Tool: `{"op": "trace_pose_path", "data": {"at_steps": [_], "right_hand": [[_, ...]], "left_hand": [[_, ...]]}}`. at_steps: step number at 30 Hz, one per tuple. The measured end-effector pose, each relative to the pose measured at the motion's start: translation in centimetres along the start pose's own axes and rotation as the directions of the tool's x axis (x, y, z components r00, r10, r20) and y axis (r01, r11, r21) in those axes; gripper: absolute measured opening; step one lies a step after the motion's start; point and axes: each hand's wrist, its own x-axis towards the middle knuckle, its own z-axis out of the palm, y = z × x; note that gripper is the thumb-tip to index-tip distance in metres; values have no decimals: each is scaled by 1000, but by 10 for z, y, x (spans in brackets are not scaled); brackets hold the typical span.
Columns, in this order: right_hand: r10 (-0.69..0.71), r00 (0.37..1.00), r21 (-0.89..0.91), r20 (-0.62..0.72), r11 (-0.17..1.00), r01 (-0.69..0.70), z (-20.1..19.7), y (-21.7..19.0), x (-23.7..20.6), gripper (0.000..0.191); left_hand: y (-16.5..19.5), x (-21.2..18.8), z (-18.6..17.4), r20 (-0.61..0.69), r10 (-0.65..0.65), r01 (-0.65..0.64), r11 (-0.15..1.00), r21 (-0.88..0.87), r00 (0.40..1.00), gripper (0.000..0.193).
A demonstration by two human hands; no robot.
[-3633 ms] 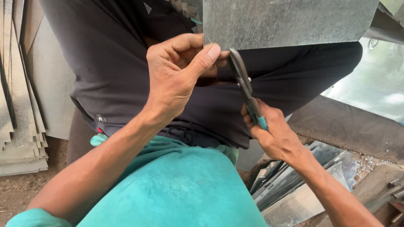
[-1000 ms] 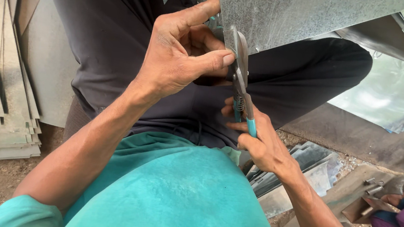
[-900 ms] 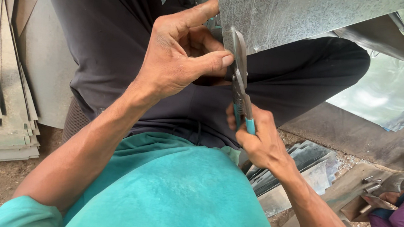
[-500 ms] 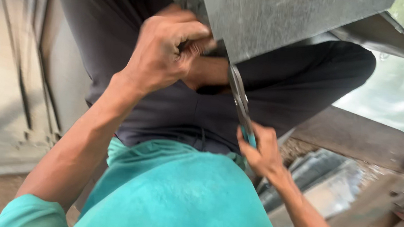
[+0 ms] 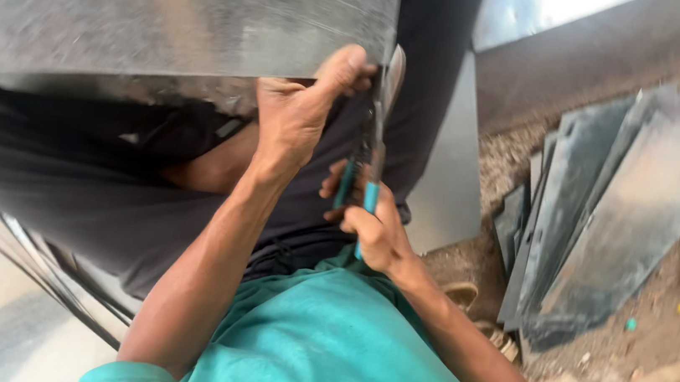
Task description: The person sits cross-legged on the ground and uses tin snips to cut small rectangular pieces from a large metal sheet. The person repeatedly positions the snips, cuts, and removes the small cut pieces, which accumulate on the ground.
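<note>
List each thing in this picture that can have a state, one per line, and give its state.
Metal sheet: held up over the lap, gripped at its lower right corner.
Left hand: closed on the sheet's edge.
Snips: teal-handled, blades at the sheet's right edge; blade gap unclear.
Right hand: wrapped around the snips' handles.
Stacked sheets: leaning on the ground, untouched.

No packages, labels, signs or screens show anywhere in this view.
</note>
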Motion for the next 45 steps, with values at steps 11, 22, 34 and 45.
{"op": "trace_pose_path", "data": {"at_steps": [11,22,34,45], "right_hand": [[-91,989,-223,-113,973,64,-5,-12,17,32],[-364,931,-845,-20,505,179,-29,-23,8,20],[-238,968,-595,-82,791,144,16,-6,13,18],[-146,975,-495,166,843,211,69,22,50,23]], "left_hand": [[-3,7,8,-14,13,-13,1000,-17,1000,19],[50,-26,-21,-365,196,-211,978,-1,910,23],[99,-34,-87,-185,260,-256,965,49,948,26],[226,-237,-316,-171,784,-486,523,700,597,68]]}}
